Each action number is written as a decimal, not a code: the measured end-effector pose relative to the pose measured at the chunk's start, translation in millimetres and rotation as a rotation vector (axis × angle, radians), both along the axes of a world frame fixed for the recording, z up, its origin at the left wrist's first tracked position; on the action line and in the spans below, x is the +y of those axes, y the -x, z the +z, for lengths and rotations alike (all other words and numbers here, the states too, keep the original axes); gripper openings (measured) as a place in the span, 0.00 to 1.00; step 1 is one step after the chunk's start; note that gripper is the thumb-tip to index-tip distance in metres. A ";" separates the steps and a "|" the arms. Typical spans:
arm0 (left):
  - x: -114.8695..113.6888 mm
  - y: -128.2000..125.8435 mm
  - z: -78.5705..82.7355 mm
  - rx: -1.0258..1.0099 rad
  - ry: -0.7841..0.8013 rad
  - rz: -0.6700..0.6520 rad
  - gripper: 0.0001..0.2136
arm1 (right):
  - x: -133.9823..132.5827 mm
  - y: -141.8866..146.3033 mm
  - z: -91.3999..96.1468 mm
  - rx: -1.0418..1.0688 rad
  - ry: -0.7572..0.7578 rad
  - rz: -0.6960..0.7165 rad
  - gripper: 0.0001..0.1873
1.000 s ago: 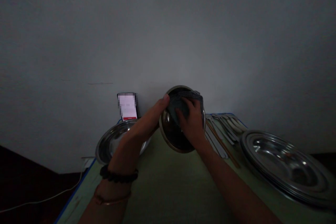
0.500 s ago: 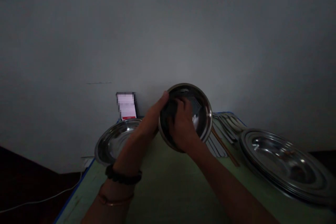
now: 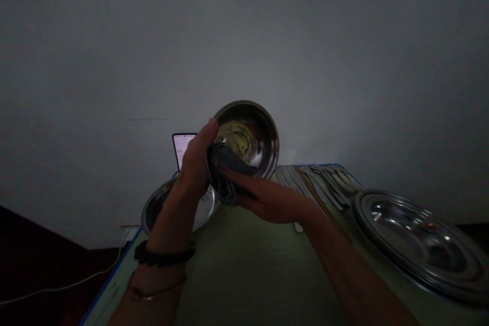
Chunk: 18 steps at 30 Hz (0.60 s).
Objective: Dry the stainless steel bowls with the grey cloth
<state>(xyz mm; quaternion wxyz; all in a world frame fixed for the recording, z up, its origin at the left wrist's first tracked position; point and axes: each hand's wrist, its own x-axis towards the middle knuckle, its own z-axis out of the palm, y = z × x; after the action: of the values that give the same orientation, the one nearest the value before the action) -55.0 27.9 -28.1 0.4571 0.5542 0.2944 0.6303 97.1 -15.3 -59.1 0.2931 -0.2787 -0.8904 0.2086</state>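
A shiny metal bowl (image 3: 267, 135) is held up in front of the wall, tilted so that its inside faces me. My left hand (image 3: 196, 163) grips it by the left rim, thumb over the edge. A dark grey cloth (image 3: 229, 160) lies over the bowl's lower left rim, partly inside and partly hanging outside. My right hand (image 3: 267, 198) is closed on this cloth and presses it against the rim; some of its fingers are hidden behind the cloth and bowl.
Another metal bowl (image 3: 153, 206) stands at the left, partly behind my left arm. Chopsticks (image 3: 319, 196) and several pieces of cutlery (image 3: 336, 181) lie at the back right. Stacked metal plates (image 3: 416, 234) stand on the right of the green table (image 3: 244, 270). A phone (image 3: 181, 147) leans against the wall.
The bowl has moved left and slightly up with my left hand. My right hand, with the cloth, has shifted from inside the bowl to its lower left rim.
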 end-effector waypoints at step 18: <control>-5.1 -19.5 -7.1 0.017 0.057 -0.197 0.25 | 8.7 20.7 -5.3 0.128 -0.089 -0.258 0.33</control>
<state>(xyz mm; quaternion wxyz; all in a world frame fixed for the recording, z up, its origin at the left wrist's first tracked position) -35.5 22.8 -35.3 0.5298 0.5726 0.2603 0.5689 76.4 -6.6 -64.4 0.3857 -0.3639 -0.8350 0.1471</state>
